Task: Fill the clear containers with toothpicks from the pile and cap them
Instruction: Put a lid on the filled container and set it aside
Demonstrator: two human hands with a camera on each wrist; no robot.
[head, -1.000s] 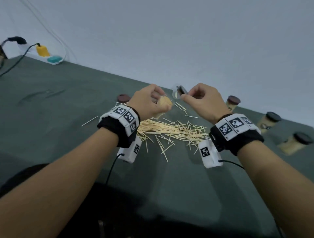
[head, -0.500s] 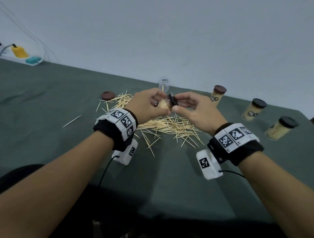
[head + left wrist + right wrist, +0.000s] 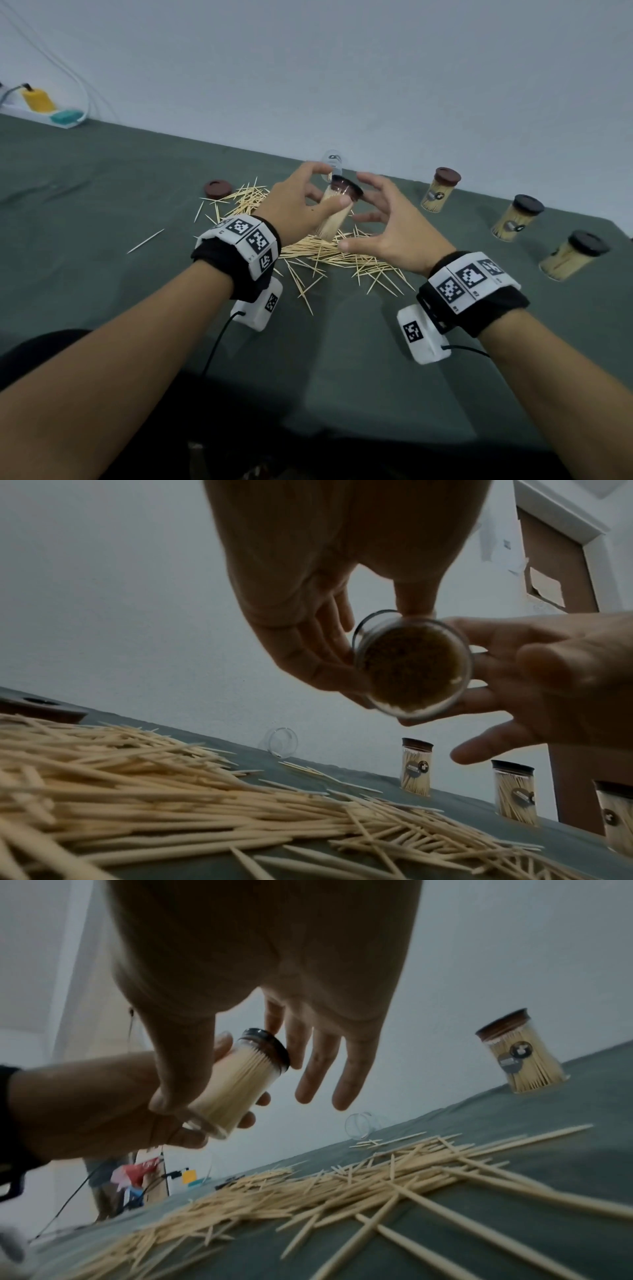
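Observation:
My left hand (image 3: 301, 209) grips a clear container (image 3: 337, 216) packed with toothpicks, tilted, with a dark brown cap (image 3: 347, 189) on its top. The same container (image 3: 413, 666) shows its round base in the left wrist view, and its side (image 3: 236, 1083) shows in the right wrist view. My right hand (image 3: 380, 219) hovers just right of it, fingers spread and holding nothing. Below both hands the toothpick pile (image 3: 329, 250) lies scattered on the green table (image 3: 102, 205). An empty clear container (image 3: 333, 164) lies on its side behind the hands.
A loose brown cap (image 3: 218, 188) lies left of the pile. Three filled, capped containers (image 3: 440, 195) (image 3: 517, 222) (image 3: 573, 260) stand in a row at the right. One stray toothpick (image 3: 145, 241) lies to the left. A power strip (image 3: 44, 109) sits far left by the wall.
The right hand pressed the cap onto the container, then let go and opened. The left hand still holds the container, now capped and raised a little.

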